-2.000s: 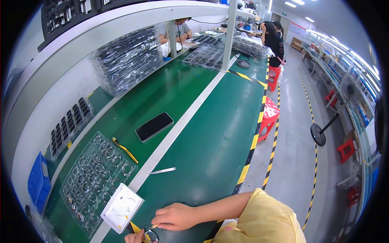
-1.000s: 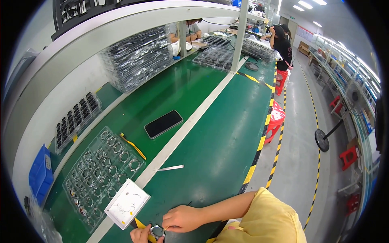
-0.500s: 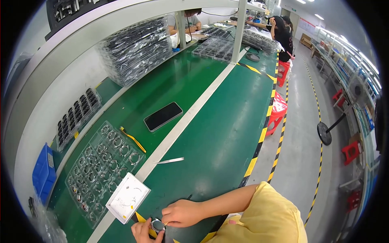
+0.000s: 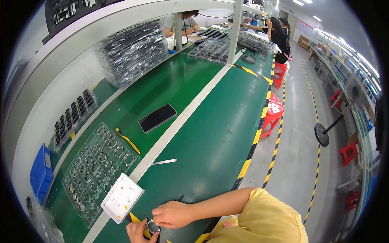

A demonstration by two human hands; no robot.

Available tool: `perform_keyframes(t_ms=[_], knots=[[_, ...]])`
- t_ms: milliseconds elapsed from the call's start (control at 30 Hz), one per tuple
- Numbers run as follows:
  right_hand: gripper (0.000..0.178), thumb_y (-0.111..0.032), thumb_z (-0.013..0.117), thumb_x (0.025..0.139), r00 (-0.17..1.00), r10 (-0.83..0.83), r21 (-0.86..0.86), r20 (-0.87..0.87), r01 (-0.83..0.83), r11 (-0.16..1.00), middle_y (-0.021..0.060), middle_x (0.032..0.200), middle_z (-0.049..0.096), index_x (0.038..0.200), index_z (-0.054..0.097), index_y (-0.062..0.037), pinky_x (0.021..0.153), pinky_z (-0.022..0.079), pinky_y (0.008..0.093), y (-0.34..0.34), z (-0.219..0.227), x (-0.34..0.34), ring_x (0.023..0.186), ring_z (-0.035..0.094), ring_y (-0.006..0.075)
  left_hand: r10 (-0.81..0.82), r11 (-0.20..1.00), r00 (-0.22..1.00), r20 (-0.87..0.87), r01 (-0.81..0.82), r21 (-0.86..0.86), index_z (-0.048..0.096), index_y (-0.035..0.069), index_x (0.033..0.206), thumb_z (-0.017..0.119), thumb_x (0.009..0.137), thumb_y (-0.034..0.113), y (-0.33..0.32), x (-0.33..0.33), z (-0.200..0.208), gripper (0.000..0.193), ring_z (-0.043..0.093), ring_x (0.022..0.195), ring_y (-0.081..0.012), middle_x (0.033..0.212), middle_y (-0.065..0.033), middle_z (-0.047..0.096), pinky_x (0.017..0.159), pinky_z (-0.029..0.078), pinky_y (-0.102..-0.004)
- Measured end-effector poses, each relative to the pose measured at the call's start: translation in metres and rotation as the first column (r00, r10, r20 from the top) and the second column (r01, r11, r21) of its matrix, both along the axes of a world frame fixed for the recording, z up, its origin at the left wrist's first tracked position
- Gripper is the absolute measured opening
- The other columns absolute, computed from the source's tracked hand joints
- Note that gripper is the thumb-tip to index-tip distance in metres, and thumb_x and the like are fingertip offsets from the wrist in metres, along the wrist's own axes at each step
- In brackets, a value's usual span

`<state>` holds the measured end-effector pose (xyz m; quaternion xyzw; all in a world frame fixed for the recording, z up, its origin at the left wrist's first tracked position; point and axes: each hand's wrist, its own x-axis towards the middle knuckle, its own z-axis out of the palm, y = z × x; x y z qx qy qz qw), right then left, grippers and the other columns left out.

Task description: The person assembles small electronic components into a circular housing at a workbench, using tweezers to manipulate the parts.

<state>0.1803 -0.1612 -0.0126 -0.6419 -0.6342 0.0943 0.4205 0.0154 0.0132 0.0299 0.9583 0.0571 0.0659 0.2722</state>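
Note:
At the near edge of the green table, a round watch case (image 4: 152, 227) with a metal rim and dark face is gripped between the thumb and fingers of my left hand (image 4: 138, 232). My right hand (image 4: 172, 214) is closed in a pinch right at its rim, with a small pale tip showing under the fingers; the rest of what it pinches is hidden. Beside them lies a shallow white box (image 4: 122, 197) with tiny bits inside. Past it, a clear tray (image 4: 94, 163) carries several similar metal rings in its pockets.
A phone (image 4: 157, 118), a yellow brush (image 4: 128, 140) and metal tweezers (image 4: 163, 161) lie on the table. A blue bin (image 4: 41, 173) stands at left, stacked trays (image 4: 131, 52) behind. Red stools (image 4: 272, 116) line the right edge; other people sit at the far end.
The whole view has shifted slightly, so everything sits a little further left. Both hands remain at the watch case, with nothing taken up or let go.

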Motion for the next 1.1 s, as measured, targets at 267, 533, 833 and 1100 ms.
perform_keyframes(t_ms=[267,533,833,1100], knots=[[0.01,-0.016,0.068,0.089,0.998,-0.015,-0.061,-0.056,0.011,0.998,0.0101,0.091,0.056,0.088,0.061,-0.0074,0.071,0.053,0.046,-0.003,-0.003,-0.005,0.084,0.063,0.0319,-0.015,0.999,1.0,-0.002,0.015,-0.03,0.067,0.004,0.126,0.085,0.074,0.011,-0.008,0.006,0.001,0.055,0.054,0.107,-0.0391,0.109,-0.0185,0.063,0.098,0.044,-0.0473],[0.008,-0.015,0.067,0.09,0.994,0.095,-0.107,-0.055,-0.1,0.989,0.0097,0.092,0.057,0.091,0.062,-0.0089,0.071,0.053,0.0451,0.001,-0.001,-0.006,0.084,0.063,0.0316,0.033,0.999,0.997,0.067,-0.036,0.033,0.069,0.004,0.119,0.09,0.059,0.019,-0.006,0.0,-0.023,0.066,0.053,0.102,-0.0341,0.1,-0.0115,0.059,0.093,0.045,-0.044],[0.009,-0.013,0.069,0.089,0.992,0.116,-0.039,-0.057,-0.118,0.992,0.0087,0.094,0.058,0.09,0.061,-0.008,0.07,0.054,0.0442,0.006,0.002,-0.01,0.084,0.064,0.0313,-0.009,1.0,0.99,0.142,0.007,0.011,0.069,0.004,0.117,0.089,0.06,0.013,-0.003,0.007,-0.017,0.061,0.054,0.098,-0.0333,0.096,-0.01,0.061,0.091,0.045,-0.0436],[0.01,-0.014,0.068,0.089,0.988,0.144,-0.093,-0.053,-0.148,0.985,0.0087,0.094,0.06,0.09,0.061,-0.0074,0.071,0.055,0.0443,0.0,-0.001,-0.027,0.086,0.065,0.0315,-0.003,0.999,0.995,0.105,0.008,-0.046,0.069,0.004,0.116,0.088,0.06,0.015,-0.008,-0.009,-0.019,0.06,0.055,0.098,-0.0327,0.098,-0.0103,0.062,0.093,0.045,-0.0444]])
